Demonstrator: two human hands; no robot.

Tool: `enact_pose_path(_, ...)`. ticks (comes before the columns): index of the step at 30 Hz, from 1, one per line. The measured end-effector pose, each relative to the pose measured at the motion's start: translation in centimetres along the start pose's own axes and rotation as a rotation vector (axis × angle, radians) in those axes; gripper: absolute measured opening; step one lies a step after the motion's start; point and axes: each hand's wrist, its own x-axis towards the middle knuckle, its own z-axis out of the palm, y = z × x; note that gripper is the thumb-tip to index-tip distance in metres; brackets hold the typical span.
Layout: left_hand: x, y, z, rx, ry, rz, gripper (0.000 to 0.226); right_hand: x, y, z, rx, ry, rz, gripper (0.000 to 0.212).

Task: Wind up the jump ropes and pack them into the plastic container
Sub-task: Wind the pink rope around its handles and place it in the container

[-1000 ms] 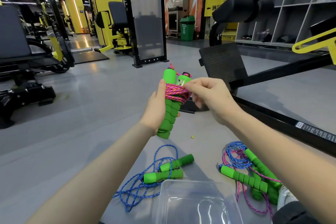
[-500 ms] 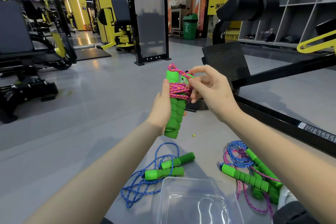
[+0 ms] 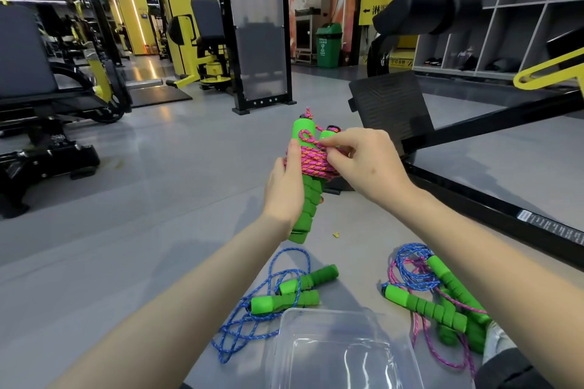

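Note:
My left hand point(image 3: 284, 186) grips the two green foam handles point(image 3: 308, 208) of a jump rope held upright in front of me. Pink rope point(image 3: 311, 161) is wound around the handles' upper part. My right hand point(image 3: 363, 164) pinches the rope's end at the coil, and a small loop lies against the left handle's top. A loose blue rope with green handles point(image 3: 284, 297) lies on the floor below. A tangled pile of blue and pink ropes with green handles point(image 3: 442, 303) lies to the right. The clear plastic container point(image 3: 341, 350) stands on the floor at the bottom.
A black machine frame point(image 3: 493, 208) runs across the floor on the right, with a black footplate point(image 3: 388, 110) behind my hands. Gym machines stand at the left, and a black panel stand point(image 3: 262, 41) rises in the middle distance. Grey cubby shelves line the far right.
My right hand has brought the rope's end from the handle tops down onto the coil, leaving a small loop on the left handle. My left hand keeps its hold on the handles.

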Motion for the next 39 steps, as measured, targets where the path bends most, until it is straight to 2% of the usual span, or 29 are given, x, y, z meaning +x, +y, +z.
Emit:
enact_pose_path(4,0.1,0.0,-0.1,0.044,-0.004,-0.019,0.088,-0.1,-0.9,-0.7,-0.135,-0.117,0.013,0.030)
enact_pose_path(7,-0.3,0.3,-0.3,-0.030,-0.054,-0.068,0.079,0.1,-1.3,-1.0,-0.219,-0.212,0.026,0.030)
enact_pose_path(10,-0.3,0.3,-0.4,-0.043,-0.100,-0.099,0.071,0.5,-1.1,-1.2,-0.161,-0.292,0.055,0.028)
enact_pose_path(14,-0.2,0.2,-0.5,-0.074,-0.112,-0.127,0.067,0.7,-0.5,-0.7,-0.039,-0.312,-0.021,0.027)
enact_pose_path(17,-0.2,0.8,-0.6,-0.197,-0.115,-0.135,0.060,0.3,-0.6,-0.4,0.009,-0.312,-0.086,0.025)
enact_pose_path(20,-0.1,1.5,-1.1,-0.235,-0.121,-0.155,0.055,-0.3,-0.6,0.2,0.013,-0.368,-0.109,0.046)
enact_pose_path(25,-0.7,1.5,-1.2,-0.194,-0.157,-0.137,0.049,-0.6,0.0,1.8,-0.060,-0.308,-0.155,0.065)
enact_pose_path(30,-0.8,0.8,-1.1,-0.158,-0.132,-0.146,0.057,-0.6,0.3,2.6,-0.070,-0.244,-0.178,0.054)
enact_pose_path(39,-1.4,1.3,0.0,-0.128,-0.075,-0.130,0.054,-0.7,0.3,3.0,-0.066,-0.087,-0.164,0.031)
